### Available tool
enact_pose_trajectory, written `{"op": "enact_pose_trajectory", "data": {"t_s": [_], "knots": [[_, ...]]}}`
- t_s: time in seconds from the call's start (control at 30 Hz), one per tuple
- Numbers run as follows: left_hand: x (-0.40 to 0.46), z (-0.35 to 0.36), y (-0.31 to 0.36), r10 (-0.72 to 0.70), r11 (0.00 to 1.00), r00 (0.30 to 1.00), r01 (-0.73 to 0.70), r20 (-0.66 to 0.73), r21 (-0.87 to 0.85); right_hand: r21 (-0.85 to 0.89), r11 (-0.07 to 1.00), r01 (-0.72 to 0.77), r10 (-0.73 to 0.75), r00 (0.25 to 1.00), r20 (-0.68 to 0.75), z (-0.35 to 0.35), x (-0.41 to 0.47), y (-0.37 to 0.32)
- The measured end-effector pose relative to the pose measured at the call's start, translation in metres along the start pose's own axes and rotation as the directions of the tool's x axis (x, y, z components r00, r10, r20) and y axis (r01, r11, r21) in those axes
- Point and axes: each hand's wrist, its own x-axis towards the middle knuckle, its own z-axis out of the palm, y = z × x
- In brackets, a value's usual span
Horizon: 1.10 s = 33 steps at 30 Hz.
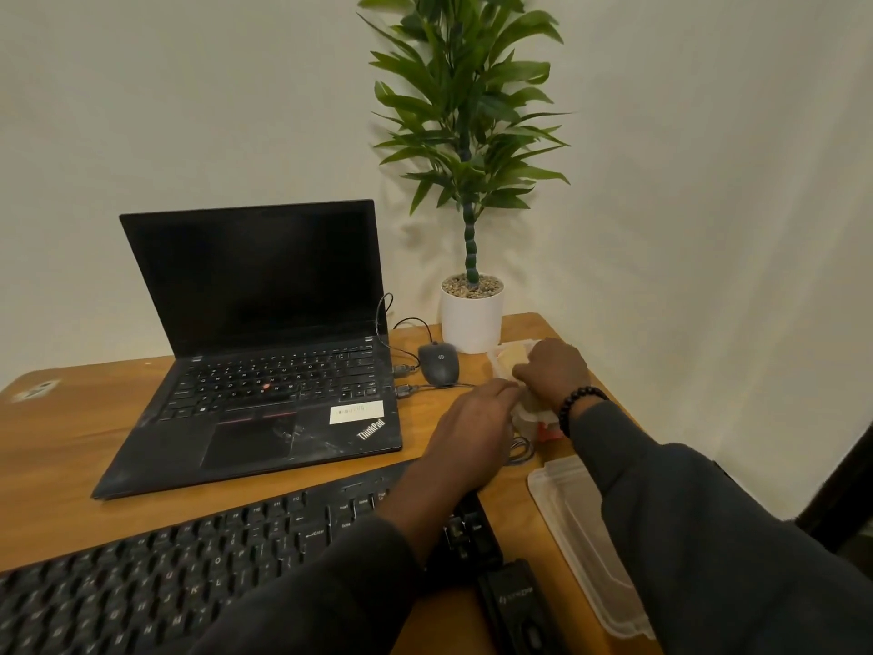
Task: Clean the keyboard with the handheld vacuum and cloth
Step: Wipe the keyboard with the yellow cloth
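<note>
The wooden tabletop (56, 446) ends close on the right: its right edge runs from the rounded far corner behind the white plant pot (471, 319) down toward the viewer, and most of the loose things crowd against it. Open wood lies mainly on the left, beside the laptop (264, 352), and in a narrow strip between the laptop's front edge and the keyboard (189, 574).

The keyboard, black and full-sized, lies slanted across the near left of the tabletop; the left forearm crosses above its right end. Just off that end, near the bottom of the view, lies a dark boxy device (515, 602), probably the handheld vacuum, though it is too dim to be certain.

Both hands meet at the far right, near the edge. The right hand (555, 371), with a beaded bracelet at the wrist, has its fingers curled on a pale, crumpled bundle (529, 411) with something orange showing beneath it; whether this is the cloth is unclear. The left hand (477, 418) touches the same bundle, its fingers hidden, so its grip cannot be told.

A clear plastic lid (576, 527) lies along the right edge. A grey mouse (438, 364) sits between laptop and pot, and its cable and plugs trail by the laptop's right side.
</note>
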Motion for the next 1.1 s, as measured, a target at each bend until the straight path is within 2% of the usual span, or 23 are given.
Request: {"op": "enact_pose_trajectory", "data": {"t_s": [0.07,0.1,0.13,0.17,0.23,0.3,0.33,0.4,0.43,0.5,0.67,0.7,0.8,0.9,1.0,1.1], "knots": [[-0.001,-0.002,0.0,-0.012,1.0,1.0,0.011,-0.02,-0.017,0.327,0.945,-0.03,0.043,0.999,-0.033,-0.013,-0.006,0.0],[-0.002,-0.002,0.0,-0.041,0.998,0.998,0.039,-0.038,-0.047,0.546,0.835,-0.073,0.094,0.995,-0.012,-0.022,-0.011,-0.001],[-0.004,-0.005,0.001,-0.087,0.992,0.994,0.081,-0.066,-0.096,0.746,0.652,-0.139,0.143,0.988,0.059,-0.031,-0.018,-0.003],[-0.006,-0.008,0.002,-0.152,0.978,0.984,0.136,-0.093,-0.156,0.873,0.436,-0.217,0.156,0.974,0.164,-0.039,-0.027,-0.006],[-0.013,-0.02,0.004,-0.303,0.917,0.946,0.258,-0.112,-0.304,0.934,0.089,-0.347,0.085,0.937,0.34,-0.052,-0.048,-0.012],[-0.024,-0.032,0.007,-0.445,0.801,0.893,0.366,-0.062,-0.474,0.903,-0.141,-0.407,0.004,0.911,0.411,-0.057,-0.072,-0.019],[-0.03,-0.038,0.009,-0.511,0.697,0.859,0.405,-0.014,-0.592,0.88,-0.221,-0.42,-0.024,0.904,0.426,-0.059,-0.085,-0.024],[-0.044,-0.05,0.014,-0.598,0.388,0.789,0.438,0.139,-0.811,0.849,-0.291,-0.441,-0.045,0.893,0.448,-0.059,-0.114,-0.034],[-0.052,-0.057,0.017,-0.603,0.276,0.771,0.443,0.205,-0.853,0.841,-0.291,-0.456,-0.048,0.885,0.463,-0.058,-0.129,-0.04],[-0.07,-0.071,0.021,-0.576,0.155,0.763,0.453,0.292,-0.878,0.85,-0.236,-0.471,-0.074,0.881,0.467,-0.052,-0.159,-0.053],[-0.111,-0.096,0.019,-0.579,-0.006,0.727,0.449,0.369,-0.894,0.921,0.041,-0.388,0.025,0.922,0.387,-0.03,-0.219,-0.075],[-0.119,-0.099,0.018,-0.588,-0.014,0.713,0.462,0.381,-0.887,0.926,0.078,-0.369,0.034,0.929,0.368,-0.026,-0.229,-0.078],[-0.139,-0.102,0.017,-0.631,0.045,0.697,0.471,0.34,-0.881,0.915,0.26,-0.308,0.064,0.951,0.302,-0.011,-0.249,-0.084],[-0.152,-0.105,0.019,-0.641,0.026,0.698,0.437,0.321,-0.899,0.869,0.405,-0.284,0.053,0.956,0.288,-0.004,-0.265,-0.087],[-0.159,-0.109,0.021,-0.646,0.015,0.698,0.418,0.31,-0.908,0.878,0.404,-0.257,-0.101,0.941,0.322,-0.004,-0.279,-0.088],[-0.164,-0.114,0.024,-0.633,0.083,0.724,0.415,0.274,-0.906,0.899,0.372,-0.232,-0.173,0.934,0.313,-0.001,-0.284,-0.085]]}}
